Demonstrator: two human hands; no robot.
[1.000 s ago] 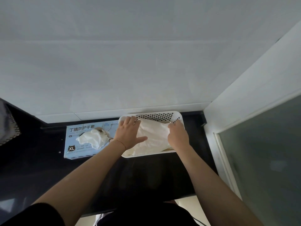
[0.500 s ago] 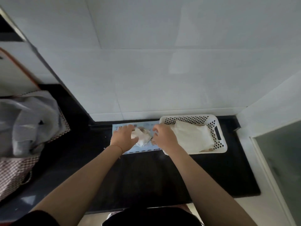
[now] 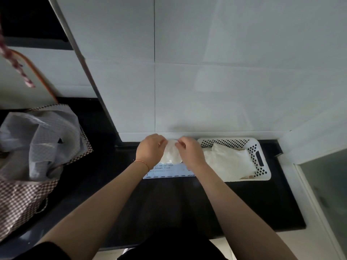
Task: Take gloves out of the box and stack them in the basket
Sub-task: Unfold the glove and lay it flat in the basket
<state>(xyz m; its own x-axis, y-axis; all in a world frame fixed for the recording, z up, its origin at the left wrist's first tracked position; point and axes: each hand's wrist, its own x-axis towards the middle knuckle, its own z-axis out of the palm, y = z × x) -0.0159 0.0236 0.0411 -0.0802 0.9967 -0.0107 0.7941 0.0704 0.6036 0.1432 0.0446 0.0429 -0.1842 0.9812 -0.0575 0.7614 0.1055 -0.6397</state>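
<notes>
Pale grey glazed wall tiles [image 3: 206,81] are filling most of the view, meeting a glossy black stone counter [image 3: 169,199] that is carrying everything else. At the far left a brown-and-white checked fabric bag [image 3: 22,196] is slumping on that counter, stuffed with grey-white plastic bags [image 3: 37,139]. To the right, a white perforated plastic basket [image 3: 261,158] is standing against the wall, already holding a flat stack of translucent white gloves [image 3: 229,162], so part of the job is looking done. Just left of it, touching or nearly so, a pale blue cardboard glove box [image 3: 167,171] is lying flat, mostly hidden by the wrists. Above the box, the left hand [image 3: 150,151] and the right hand [image 3: 189,151] are each pinching an upper edge of one crumpled white glove [image 3: 171,152], holding it up clear of the opening. It is not yet in the basket; how many are remaining in the box cannot be told.
</notes>
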